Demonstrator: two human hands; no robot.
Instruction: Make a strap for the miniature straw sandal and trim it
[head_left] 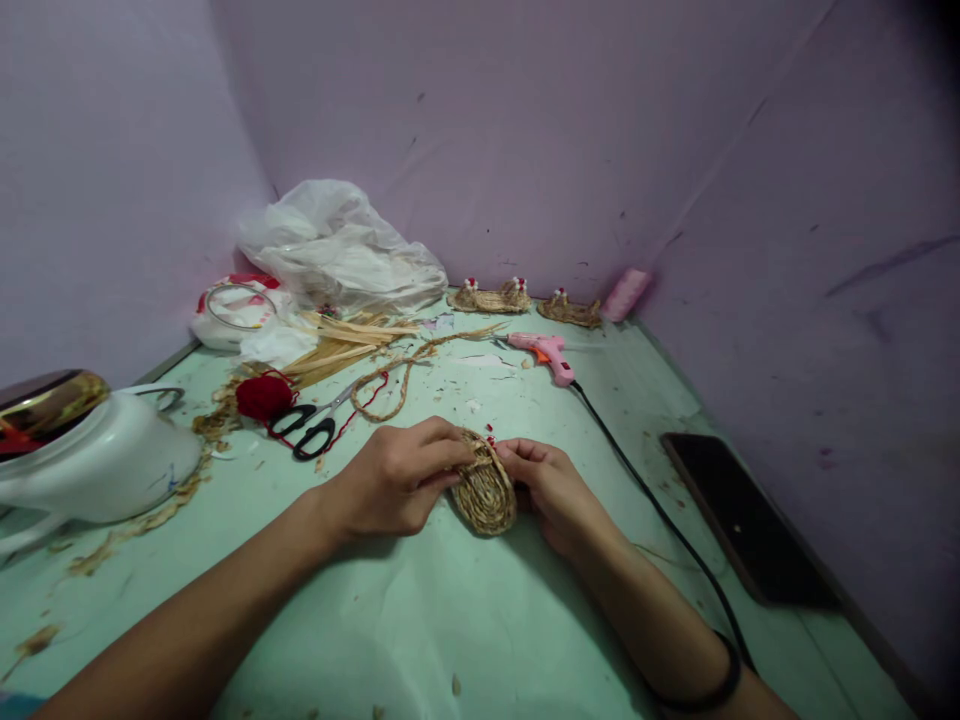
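Between my two hands a small oval of coiled, twisted straw (484, 495) is held tilted up above the table. My left hand (409, 475) grips its upper left side, fingertips over the face of the coil. At the upper right edge the fingers of my right hand (551, 485) are pinched together. Small red and white bits (490, 438) show at that edge, close to my right fingertips; whether those fingers also hold them I cannot tell. A pink glue gun (544, 352) lies beyond my right hand, its black cord running down to the right.
Left of centre lie black-handled scissors (313, 432), red yarn (264, 397), a straw cord (405, 385) and dry straw strips (352, 345). A white pot (127, 455) stands far left, a phone (742, 520) right. Two straw pieces with red-white trim (489, 300) and a plastic bag (337, 245) sit behind.
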